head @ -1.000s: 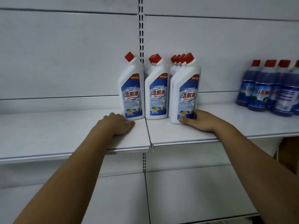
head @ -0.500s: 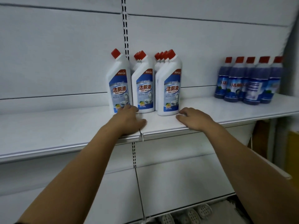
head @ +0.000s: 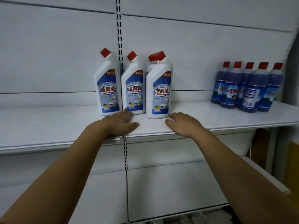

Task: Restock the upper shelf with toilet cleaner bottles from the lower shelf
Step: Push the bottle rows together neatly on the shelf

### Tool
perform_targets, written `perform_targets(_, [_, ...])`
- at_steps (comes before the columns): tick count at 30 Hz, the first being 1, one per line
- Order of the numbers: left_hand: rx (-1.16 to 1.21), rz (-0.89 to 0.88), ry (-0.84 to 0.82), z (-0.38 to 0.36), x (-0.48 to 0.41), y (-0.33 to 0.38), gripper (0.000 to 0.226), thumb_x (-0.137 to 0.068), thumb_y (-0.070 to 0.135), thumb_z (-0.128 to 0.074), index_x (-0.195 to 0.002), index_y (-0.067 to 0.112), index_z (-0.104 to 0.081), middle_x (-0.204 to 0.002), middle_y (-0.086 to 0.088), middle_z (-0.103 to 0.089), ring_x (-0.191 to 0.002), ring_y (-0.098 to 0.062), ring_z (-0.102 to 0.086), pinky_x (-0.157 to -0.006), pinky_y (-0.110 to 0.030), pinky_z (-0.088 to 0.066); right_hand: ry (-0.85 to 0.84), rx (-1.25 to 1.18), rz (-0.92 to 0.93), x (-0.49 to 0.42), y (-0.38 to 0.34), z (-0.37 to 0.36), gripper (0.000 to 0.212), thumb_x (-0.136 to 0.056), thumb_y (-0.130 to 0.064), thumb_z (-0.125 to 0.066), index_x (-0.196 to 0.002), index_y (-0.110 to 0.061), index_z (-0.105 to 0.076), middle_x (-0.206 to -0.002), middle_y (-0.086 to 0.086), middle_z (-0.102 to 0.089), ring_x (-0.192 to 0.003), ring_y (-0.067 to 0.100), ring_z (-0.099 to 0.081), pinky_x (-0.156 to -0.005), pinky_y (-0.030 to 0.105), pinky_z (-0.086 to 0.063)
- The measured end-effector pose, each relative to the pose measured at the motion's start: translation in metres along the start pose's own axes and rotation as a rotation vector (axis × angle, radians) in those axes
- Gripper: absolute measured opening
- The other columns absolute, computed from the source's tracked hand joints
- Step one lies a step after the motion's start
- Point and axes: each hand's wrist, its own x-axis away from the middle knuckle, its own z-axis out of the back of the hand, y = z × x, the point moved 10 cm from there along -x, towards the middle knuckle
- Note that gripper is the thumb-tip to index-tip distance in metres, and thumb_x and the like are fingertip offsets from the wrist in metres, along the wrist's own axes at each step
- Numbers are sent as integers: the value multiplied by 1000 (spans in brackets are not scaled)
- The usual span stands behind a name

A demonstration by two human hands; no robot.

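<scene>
Several white toilet cleaner bottles with red caps and blue labels stand upright on the upper shelf point(head: 202, 118): one at the left point(head: 108, 89), one in the middle point(head: 134, 92), and a row behind the front right bottle point(head: 159, 94). My left hand point(head: 120, 124) rests flat on the shelf in front of the left and middle bottles, its fingertips close to the middle bottle's base. My right hand point(head: 182, 123) rests on the shelf just right of the front right bottle's base, fingers loosely bent, holding nothing.
Several dark blue bottles with red caps point(head: 247, 88) stand at the right end of the same shelf. A slotted upright point(head: 119, 38) runs down the back panel. A lower shelf edge point(head: 267, 173) juts out at the right. Pale perforated items point(head: 192, 218) lie at the bottom.
My right hand has let go of the front right bottle and drawn back onto the shelf. My left hand slid right along the shelf. The view shifted, showing more to the right.
</scene>
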Motion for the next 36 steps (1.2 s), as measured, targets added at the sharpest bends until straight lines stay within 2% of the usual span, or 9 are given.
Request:
perform_targets(3, [-71,109,23,-6,1,6,69,-92,71,-29,-139,22,-43,-150,-8,-43,-136,-30,-39,-112,-56,-31,-29,-49,60,3,5,7,52,-98,-50,-41,-141,-23,-50,-143,4,-53,-124,25,-52,-102,38,-44])
perform_targets(8, [-98,144,121,-7,10,54,61,-91,69,-29,-125,25,-53,-129,-9,-57,-116,-29,-52,-99,-52,-44,141,-38,46,11,55,39,31,-91,-37,-51,-114,-26,-69,-118,-1,-68,-103,22,-61,-86,34,-51])
perform_targets(11, [-56,61,215,-3,14,101,47,-97,58,-38,-122,24,-58,-115,-4,-59,-104,-22,-55,-92,-43,-50,175,-17,9,18,96,53,28,-90,-34,-53,-110,-26,-71,-111,-1,-69,-97,21,-61,-78,31,-49])
perform_targets(14, [60,-74,199,-10,9,161,40,-99,46,-46,-129,24,-58,-124,-1,-58,-109,-19,-54,-96,-38,-49,180,-33,-6,25,137,65,28,-91,-32,-54,-110,-22,-71,-110,1,-70,-95,21,-62,-78,32,-50])
perform_targets(17, [91,-130,200,-18,-5,206,39,-99,42,-47,-132,25,-58,-130,-2,-55,-113,-22,-53,-99,-41,-48,178,-31,-15,35,177,77,29,-91,-31,-53,-111,-20,-71,-110,3,-70,-95,22,-62,-81,35,-52])
perform_targets(25, [123,-146,228,-35,-48,293,33,-98,39,-49,-124,25,-64,-125,-3,-62,-109,-24,-57,-96,-44,-49,193,48,-109,65,297,110,42,-96,-45,-47,-124,-19,-64,-122,7,-63,-105,25,-59,-90,42,-51])
perform_targets(28, [166,-155,181,-43,-68,329,39,-98,39,-51,-133,24,-57,-135,-5,-57,-117,-24,-54,-100,-42,-46,183,47,-195,73,343,118,43,-97,-46,-46,-129,-21,-60,-129,7,-58,-111,24,-56,-96,43,-48])
perform_targets(31, [162,-111,164,-48,-90,353,62,-96,45,-55,-150,23,-34,-153,-8,-39,-133,-29,-43,-109,-44,-39,195,4,-249,77,376,127,44,-98,-45,-47,-133,-19,-56,-132,8,-56,-114,24,-54,-98,40,-46])
perform_targets(36, [206,-54,108,-62,-130,376,87,-89,55,-59,-155,19,-17,-160,-10,-26,-141,-31,-35,-112,-51,-34,207,19,-325,71,416,137,52,-97,-48,-48,-137,-15,-52,-134,11,-56,-116,27,-55,-99,39,-45])
